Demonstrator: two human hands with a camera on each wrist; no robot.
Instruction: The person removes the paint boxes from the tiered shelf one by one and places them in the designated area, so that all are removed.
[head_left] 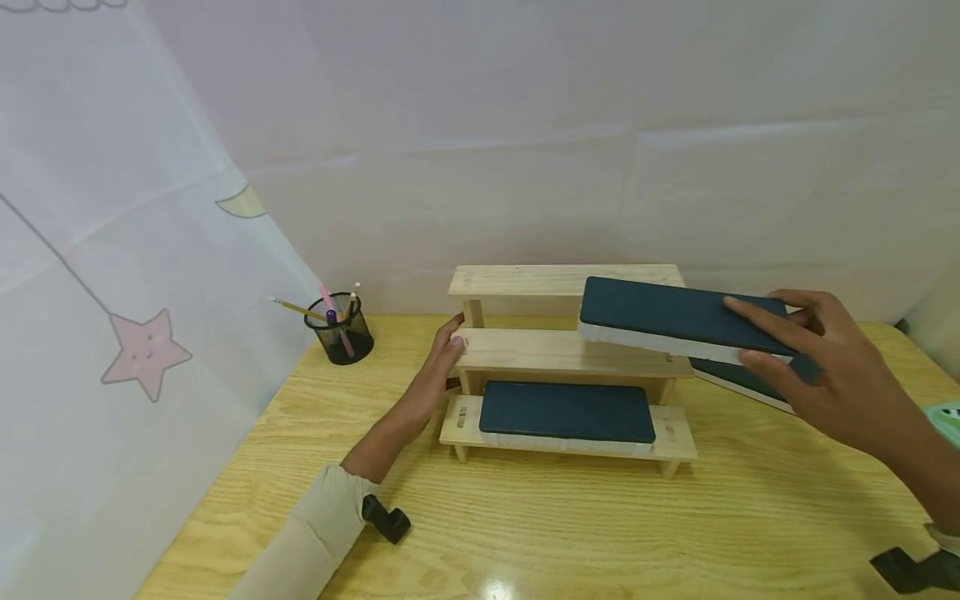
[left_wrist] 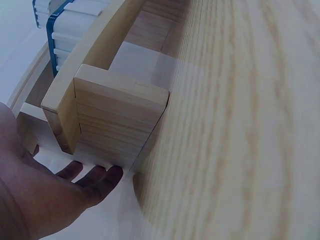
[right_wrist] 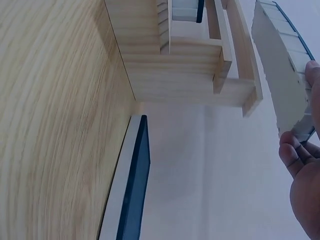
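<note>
Right fingers pinch a case aloft; left fingers loosely touch the shelf.

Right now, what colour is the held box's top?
The top is dark blue, clearest in the head view.

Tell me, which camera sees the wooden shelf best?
The head view: all three steps of the wooden shelf show, though a blue-topped box hides some. The left wrist view shows mainly its left end; the right wrist view, its right end.
</note>
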